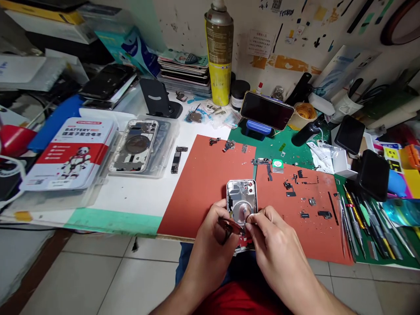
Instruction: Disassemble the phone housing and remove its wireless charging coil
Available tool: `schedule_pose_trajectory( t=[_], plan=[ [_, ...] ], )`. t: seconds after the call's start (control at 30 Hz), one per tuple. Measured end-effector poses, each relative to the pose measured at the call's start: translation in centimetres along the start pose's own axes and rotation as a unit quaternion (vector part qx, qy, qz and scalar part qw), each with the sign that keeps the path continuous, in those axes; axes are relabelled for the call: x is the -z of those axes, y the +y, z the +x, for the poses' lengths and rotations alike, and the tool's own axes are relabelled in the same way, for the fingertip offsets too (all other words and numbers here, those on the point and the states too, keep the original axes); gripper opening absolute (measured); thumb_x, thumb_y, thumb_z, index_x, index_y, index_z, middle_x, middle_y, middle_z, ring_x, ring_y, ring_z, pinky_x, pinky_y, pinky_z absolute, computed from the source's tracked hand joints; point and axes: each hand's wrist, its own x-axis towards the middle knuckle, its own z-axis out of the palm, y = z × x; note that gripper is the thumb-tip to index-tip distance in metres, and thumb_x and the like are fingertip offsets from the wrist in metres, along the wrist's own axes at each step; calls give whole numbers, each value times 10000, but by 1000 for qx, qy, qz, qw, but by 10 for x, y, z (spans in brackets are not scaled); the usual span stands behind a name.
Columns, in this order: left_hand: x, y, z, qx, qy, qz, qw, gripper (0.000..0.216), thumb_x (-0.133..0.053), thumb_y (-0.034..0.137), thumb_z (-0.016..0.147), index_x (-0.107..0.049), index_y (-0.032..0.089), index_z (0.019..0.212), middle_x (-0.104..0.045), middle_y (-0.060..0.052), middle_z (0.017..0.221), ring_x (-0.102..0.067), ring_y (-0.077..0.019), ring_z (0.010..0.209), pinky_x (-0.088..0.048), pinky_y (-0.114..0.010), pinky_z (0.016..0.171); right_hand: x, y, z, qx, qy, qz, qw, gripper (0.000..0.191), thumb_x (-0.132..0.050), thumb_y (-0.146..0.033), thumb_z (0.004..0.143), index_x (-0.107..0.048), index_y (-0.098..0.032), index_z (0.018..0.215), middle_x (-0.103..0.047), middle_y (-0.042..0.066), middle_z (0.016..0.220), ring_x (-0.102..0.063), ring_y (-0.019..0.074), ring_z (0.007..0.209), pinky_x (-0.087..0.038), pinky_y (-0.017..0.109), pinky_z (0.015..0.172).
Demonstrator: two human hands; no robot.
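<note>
Head view: the phone housing [234, 199] lies between the hands at the orange mat's [193, 192] near edge, seemingly part-stripped, with loose parts [289, 187] set out and internals left inside. The left hand's [210, 238] grip holds a dark reddish piece [230, 225]; the right hand's [277, 238], I cannot tell.

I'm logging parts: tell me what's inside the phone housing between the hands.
Inside the phone housing: a circular part and, upper right, two round openings. The left hand and right hand cover parts of its lower half; what's beneath can't be seen.
</note>
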Motion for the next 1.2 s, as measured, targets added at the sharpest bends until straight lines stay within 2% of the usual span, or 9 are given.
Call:
schedule_pose_trajectory(
  t=[0.13,0.23,0.43,0.7,0.93,1.1,1.2],
  plan=[
    [0,1,1,3,4,18,1000,237,-727,145,821,-512,241,847,-685,-38,1347,-578,-89,581,-402,-253,512,0,-7,0,-10,-5,-24,1000,199,-409,-131,1005,-543,-223,890,-541,47,869,-529,173,647,-337,306,555],
    [2,1,1,7,3,22,1000,236,-730,152,818,-517,242,866,-651,-46,1426,-530,-69,531,-379,-261,490,-1,-10,0,-17,-6,-28,999,194,-405,-105,989,-520,-223,887,-528,47,870,-506,171,657,-330,304,568],
    [4,0,1,-1,6,37,999,262,-739,140,805,-507,244,867,-629,-52,1480,-667,-135,708,-486,-277,588,2,-12,1,-27,-8,3,1000,194,-418,-93,976,-505,-225,864,-516,38,865,-513,165,671,-332,295,574],
    [4,0,3,6,-7,-14,1000,296,-803,182,807,-522,242,878,-608,-64,1492,-731,-172,724,-591,-316,615,4,-17,5,-69,-21,41,996,214,-434,-51,947,-521,-212,836,-521,24,860,-503,153,682,-319,291,596],
    [4,2,4,-37,-14,-23,999,311,-849,236,840,-540,236,874,-693,-63,1332,-768,-225,908,-611,-295,685,-4,-15,3,-84,-6,74,994,238,-389,-38,948,-495,-207,818,-514,27,868,-483,156,711,-337,308,635],
    [3,3,4,-37,-9,-36,999,325,-869,209,822,-547,231,862,-716,-42,1270,-756,-184,842,-611,-259,651,-6,-15,4,-90,12,94,991,225,-402,-82,942,-467,-213,771,-521,26,819,-490,155,680,-340,295,602],
    [3,3,3,-31,-4,-48,998,349,-887,208,796,-542,229,844,-732,-35,1159,-749,-188,816,-603,-245,603,-4,-16,5,-68,39,101,992,238,-386,-91,941,-446,-216,748,-528,20,778,-491,139,637,-347,272,570]
  ],
)
